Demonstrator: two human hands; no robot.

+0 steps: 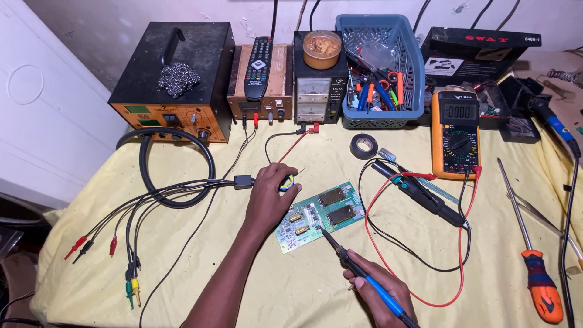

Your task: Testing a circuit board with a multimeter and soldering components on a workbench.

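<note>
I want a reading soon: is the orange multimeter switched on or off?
On: the orange multimeter with the black dial shows digits on its grey display, and its red and black leads are plugged in.

Both forearms enter from the 6 o'clock edge of the view. The left arm runs up toward 1 o'clock, bare to the elbow, ending in the left hand [268, 197], which lies palm down with knuckles up and fingers curled loosely toward 2 o'clock. The right hand [379, 290] sits low at about 5 o'clock, wrist cut off by the frame edge, fingers pinched closed in a pen-style grip, thumb pointing toward 10 o'clock.
</note>
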